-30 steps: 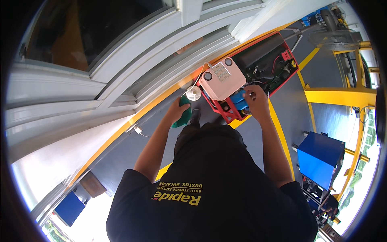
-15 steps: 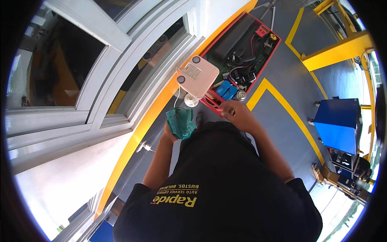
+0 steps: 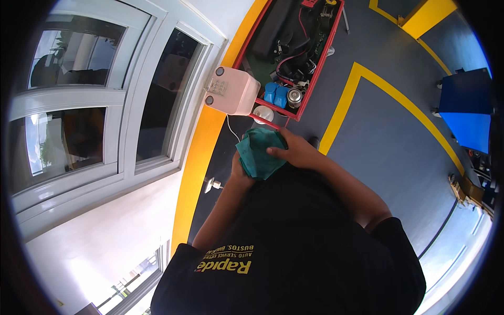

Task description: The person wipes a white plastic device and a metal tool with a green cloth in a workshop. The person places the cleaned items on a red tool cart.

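Observation:
A folded green cloth is held in front of my dark shirt. My left hand grips it from the left and below, with most of its fingers hidden behind the fabric. On the opposite side, my right hand is closed on the cloth's edge, its thumb lying over the front. Just beyond the cloth sits a pale pink box-shaped device with round dark feet and a white cord. A white round piece shows beside it.
A red-rimmed tool tray ahead holds cables, blue containers and a silver can. White-framed windows line the left. A plug is low on the left. A blue cabinet stands right, past yellow floor lines.
My right hand has left the tray's near corner and taken hold of the green cloth. The cloth and my left hand have moved to the right. The view has shifted.

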### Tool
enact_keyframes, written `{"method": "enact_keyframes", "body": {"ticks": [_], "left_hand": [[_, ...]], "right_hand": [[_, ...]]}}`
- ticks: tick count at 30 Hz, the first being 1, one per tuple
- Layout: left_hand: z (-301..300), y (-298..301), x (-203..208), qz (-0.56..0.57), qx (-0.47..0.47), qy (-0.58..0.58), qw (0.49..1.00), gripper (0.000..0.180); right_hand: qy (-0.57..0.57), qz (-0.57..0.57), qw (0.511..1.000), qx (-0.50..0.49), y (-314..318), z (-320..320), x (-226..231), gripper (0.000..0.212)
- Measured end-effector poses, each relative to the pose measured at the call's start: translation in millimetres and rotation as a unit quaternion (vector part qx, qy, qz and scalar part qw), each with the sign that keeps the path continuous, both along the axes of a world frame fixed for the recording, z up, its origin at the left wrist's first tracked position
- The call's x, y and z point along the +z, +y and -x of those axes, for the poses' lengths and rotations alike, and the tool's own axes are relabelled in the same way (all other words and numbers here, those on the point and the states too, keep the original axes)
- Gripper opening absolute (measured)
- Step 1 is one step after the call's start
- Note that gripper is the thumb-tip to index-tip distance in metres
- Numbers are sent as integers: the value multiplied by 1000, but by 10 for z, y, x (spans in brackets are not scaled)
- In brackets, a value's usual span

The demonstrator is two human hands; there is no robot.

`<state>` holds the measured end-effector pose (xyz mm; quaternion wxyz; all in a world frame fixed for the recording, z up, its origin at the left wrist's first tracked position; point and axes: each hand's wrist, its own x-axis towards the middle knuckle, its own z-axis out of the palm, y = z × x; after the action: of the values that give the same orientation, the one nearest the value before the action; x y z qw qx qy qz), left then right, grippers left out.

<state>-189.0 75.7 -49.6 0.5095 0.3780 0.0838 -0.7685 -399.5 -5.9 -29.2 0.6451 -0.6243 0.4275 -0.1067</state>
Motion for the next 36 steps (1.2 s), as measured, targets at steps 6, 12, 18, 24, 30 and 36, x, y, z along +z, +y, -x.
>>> {"method": "enact_keyframes", "body": {"ticks": [6, 12, 18, 24, 30, 36], "left_hand": [[138, -23, 206, -22, -72, -193, 978, 57], [-243, -289, 171, -11, -107, -579, 808, 49], [-539, -884, 18, 175, -172, -844, 476, 42], [-991, -1797, -160, 249, -211, -875, 357, 38], [-1310, -2034, -568, 283, -189, -879, 334, 42], [-1284, -1954, -743, 317, -153, -885, 305, 44]], "right_hand": [[-142, -148, 977, -61, 5, 169, -495, 48], [-299, -376, 820, -311, -222, 118, -720, 34], [-230, -196, 877, -374, -453, -815, -869, 31], [-187, 26, 888, -420, -529, -1475, -992, 40], [-49, 246, 909, -332, -306, -1817, -893, 25], [58, 226, 890, -390, -504, -1946, -855, 28]]}}
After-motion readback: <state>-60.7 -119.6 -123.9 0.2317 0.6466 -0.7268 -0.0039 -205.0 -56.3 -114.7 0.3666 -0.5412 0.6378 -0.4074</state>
